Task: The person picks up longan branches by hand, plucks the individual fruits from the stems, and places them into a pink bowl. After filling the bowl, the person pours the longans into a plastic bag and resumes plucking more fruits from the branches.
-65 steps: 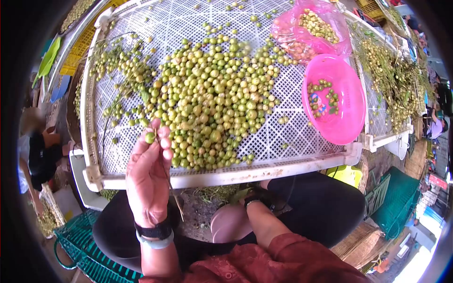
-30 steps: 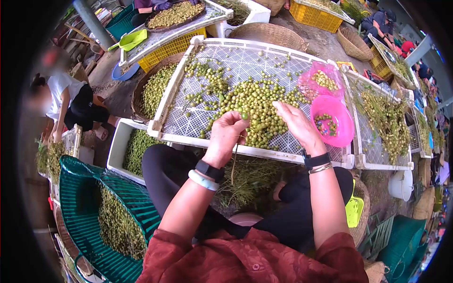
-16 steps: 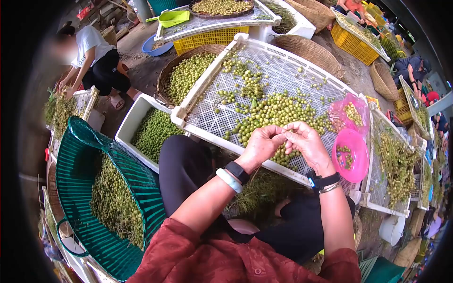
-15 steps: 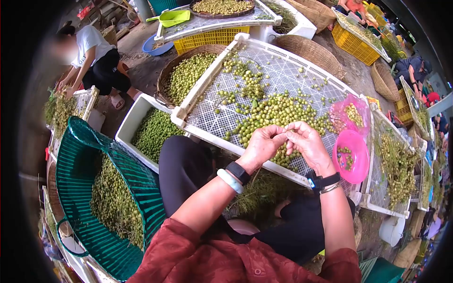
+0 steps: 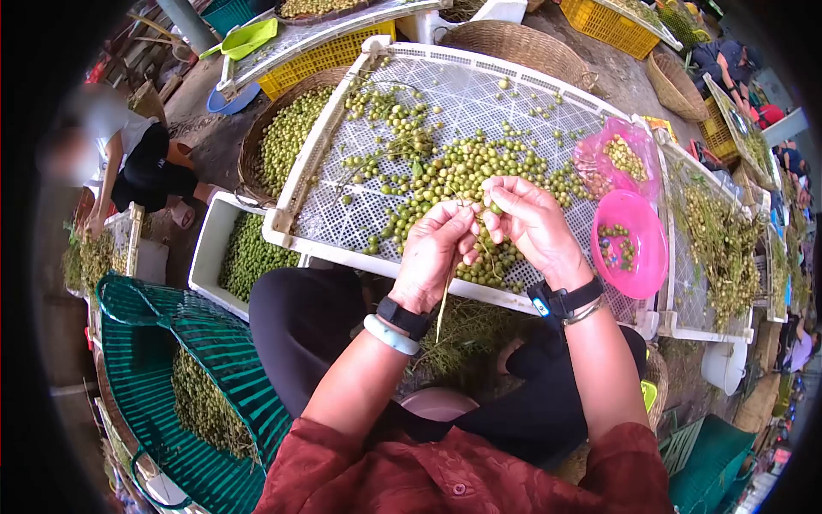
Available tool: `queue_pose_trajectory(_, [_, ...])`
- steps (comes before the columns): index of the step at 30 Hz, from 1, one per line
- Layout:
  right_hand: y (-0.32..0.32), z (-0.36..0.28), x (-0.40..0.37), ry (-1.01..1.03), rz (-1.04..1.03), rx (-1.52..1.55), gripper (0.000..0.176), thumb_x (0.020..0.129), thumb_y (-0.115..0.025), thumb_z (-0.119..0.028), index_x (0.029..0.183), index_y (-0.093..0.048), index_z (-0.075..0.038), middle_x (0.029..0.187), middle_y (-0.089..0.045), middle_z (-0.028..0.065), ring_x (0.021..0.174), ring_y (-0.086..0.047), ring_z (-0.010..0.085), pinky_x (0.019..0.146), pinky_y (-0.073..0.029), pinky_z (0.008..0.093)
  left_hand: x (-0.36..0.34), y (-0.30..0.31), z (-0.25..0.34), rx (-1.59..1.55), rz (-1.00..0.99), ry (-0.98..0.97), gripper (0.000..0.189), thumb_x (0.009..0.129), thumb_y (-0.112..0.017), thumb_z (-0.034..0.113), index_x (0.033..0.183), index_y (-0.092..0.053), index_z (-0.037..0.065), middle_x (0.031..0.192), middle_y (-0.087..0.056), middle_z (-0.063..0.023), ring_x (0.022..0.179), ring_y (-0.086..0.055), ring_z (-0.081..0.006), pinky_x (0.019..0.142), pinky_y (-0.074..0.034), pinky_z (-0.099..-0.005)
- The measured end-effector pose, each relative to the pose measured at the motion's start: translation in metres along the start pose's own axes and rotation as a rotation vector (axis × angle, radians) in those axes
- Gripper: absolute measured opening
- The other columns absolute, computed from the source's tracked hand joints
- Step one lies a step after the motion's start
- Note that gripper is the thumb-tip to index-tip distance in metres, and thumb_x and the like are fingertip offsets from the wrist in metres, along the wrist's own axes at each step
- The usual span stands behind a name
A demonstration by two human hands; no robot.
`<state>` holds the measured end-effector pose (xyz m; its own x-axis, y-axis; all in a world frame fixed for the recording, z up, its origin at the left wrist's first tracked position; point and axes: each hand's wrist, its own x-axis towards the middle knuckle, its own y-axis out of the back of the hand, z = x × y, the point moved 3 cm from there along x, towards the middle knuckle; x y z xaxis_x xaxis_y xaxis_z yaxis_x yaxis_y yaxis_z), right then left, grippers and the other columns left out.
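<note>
My left hand (image 5: 435, 250) is pinched on a thin plant stem (image 5: 443, 313), whose pale end hangs below the fingers. Close beside it, my right hand (image 5: 533, 224) grips a small round green fruit (image 5: 496, 207) between thumb and fingertips. Both hands are over the front part of a white mesh tray (image 5: 330, 146), just above a loose heap of green-yellow fruits (image 5: 479, 163). A few stalks with fruits attached (image 5: 411, 141) lie left of the heap. On the tray's right side are a pink bowl (image 5: 649, 257) with some fruits in it and a pink plastic bag (image 5: 638, 137).
Left of my knees stand a green basket (image 5: 137, 368) of fruits and a white box (image 5: 205, 248) of greener ones. A round wicker basket (image 5: 257, 141) touches the tray's left side. Another tray with stalks (image 5: 719, 257) stands right. Other people work at both sides.
My hands have drawn slightly apart and shifted left in view. A stem now hangs from the left hand, and a green fruit shows at the right fingertips. The view has turned a little.
</note>
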<state>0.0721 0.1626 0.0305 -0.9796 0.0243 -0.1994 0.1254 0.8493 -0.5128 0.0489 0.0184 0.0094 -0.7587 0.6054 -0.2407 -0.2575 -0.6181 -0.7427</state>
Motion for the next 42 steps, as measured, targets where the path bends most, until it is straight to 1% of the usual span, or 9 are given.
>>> queue_pose_trajectory(3, [0.0, -0.007, -0.002, 0.105, 0.082, -0.461, 0.012, 0.09, -0.056, -0.008, 0.099, -0.06, -0.002, 0.08, -0.06, 0.0022, 0.063, -0.056, 0.009, 0.056, -0.045, 0.022, 0.002, -0.001, 0.001, 0.146, 0.038, -0.009, 0.011, 0.095, -0.049, 0.012, 0.094, -0.056, 0.004, 0.079, -0.055, -0.001, 0.06, -0.045, -0.0073, 0.054, -0.041, -0.0221])
queue_pose_trajectory(5, [0.015, -0.009, 0.002, 0.459, 0.258, -0.969, 0.012, 0.088, -0.058, -0.007, 0.099, -0.061, -0.002, 0.074, -0.059, -0.0002, 0.058, -0.053, 0.0056, 0.051, -0.042, 0.0198, 0.004, 0.002, 0.002, 0.073, 0.019, -0.016, 0.012, 0.095, -0.049, 0.013, 0.094, -0.056, 0.004, 0.079, -0.055, -0.0015, 0.06, -0.046, -0.0083, 0.055, -0.041, -0.0231])
queue_pose_trajectory(14, [0.028, -0.028, -0.022, 0.039, 0.125, -0.158, 0.022, 0.095, -0.051, -0.02, 0.105, -0.054, 0.0, 0.085, -0.06, 0.0072, 0.067, -0.064, 0.0155, 0.059, -0.055, 0.026, -0.008, -0.002, 0.001, 0.125, 0.01, -0.034, 0.011, 0.092, -0.057, 0.014, 0.098, -0.058, 0.005, 0.08, -0.057, 0.0003, 0.06, -0.05, -0.0067, 0.054, -0.044, -0.0222])
queue_pose_trajectory(25, [0.016, -0.02, -0.028, 0.057, 0.071, -0.201, 0.021, 0.095, -0.051, -0.018, 0.105, -0.053, -0.001, 0.088, -0.06, 0.009, 0.074, -0.064, 0.0166, 0.064, -0.055, 0.0276, -0.023, -0.037, 0.008, 0.661, 0.089, -0.094, 0.012, 0.089, -0.061, 0.013, 0.096, -0.061, 0.002, 0.079, -0.063, 0.0016, 0.07, -0.053, -0.0049, 0.063, -0.044, -0.0193])
queue_pose_trajectory(27, [0.026, -0.023, -0.027, 0.049, 0.18, -0.363, 0.018, 0.094, -0.051, -0.014, 0.105, -0.055, 0.0, 0.087, -0.061, 0.0082, 0.074, -0.064, 0.0146, 0.067, -0.053, 0.0265, -0.031, -0.024, 0.002, 0.864, -0.014, -0.058, 0.016, 0.088, -0.063, 0.02, 0.093, -0.063, 0.004, 0.067, -0.056, 0.0061, 0.052, -0.041, 0.0009, 0.045, -0.033, -0.0166])
queue_pose_trajectory(32, [0.047, -0.017, -0.023, 0.531, 0.365, -1.37, 0.029, 0.089, -0.057, -0.023, 0.108, -0.056, -0.001, 0.103, -0.06, 0.0139, 0.098, -0.059, 0.0284, 0.085, -0.046, 0.0379, -0.062, -0.004, -0.027, 1.252, -0.365, 0.001, 0.014, 0.085, -0.064, 0.014, 0.091, -0.062, 0.001, 0.078, -0.063, -0.0056, 0.076, -0.061, -0.017, 0.069, -0.049, -0.0297])
queue_pose_trajectory(35, [0.029, -0.003, -0.029, 0.105, 0.191, -1.349, 0.036, 0.086, -0.06, -0.028, 0.112, -0.056, -0.003, 0.11, -0.056, 0.0179, 0.105, -0.053, 0.0353, 0.091, -0.042, 0.0413, -0.069, 0.024, -0.057, 1.65, -0.578, -0.121, 0.039, 0.077, -0.067, 0.015, 0.114, -0.056, 0.008, 0.1, -0.062, -0.0143, 0.085, -0.063, -0.0309, 0.076, -0.05, -0.0365])
queue_pose_trajectory(38, [0.024, 0.026, -0.027, 0.246, 0.134, -1.68, 0.04, 0.081, -0.064, -0.021, 0.118, -0.054, -0.01, 0.128, -0.047, 0.0182, 0.117, -0.047, 0.0355, 0.1, -0.036, 0.0426, -0.084, 0.052, -0.08, 2.05, -0.757, -0.08, 0.071, 0.074, -0.066, 0.015, 0.138, -0.035, 0.015, 0.124, -0.052, -0.0171, 0.092, -0.061, -0.0348, 0.083, -0.051, -0.0384])
queue_pose_trajectory(42, [0.026, 0.049, -0.024, 0.174, -0.048, -1.764, 0.043, 0.078, -0.065, -0.014, 0.12, -0.055, -0.014, 0.14, -0.038, 0.0174, 0.125, -0.039, 0.039, 0.106, -0.03, 0.0458, -0.067, 0.023, -0.028, 1.812, -0.908, 0.065, 0.055, 0.075, -0.054, 0.009, 0.13, -0.047, 0.013, 0.115, -0.058, -0.019, 0.09, -0.062, -0.0341, 0.078, -0.052, -0.0394])
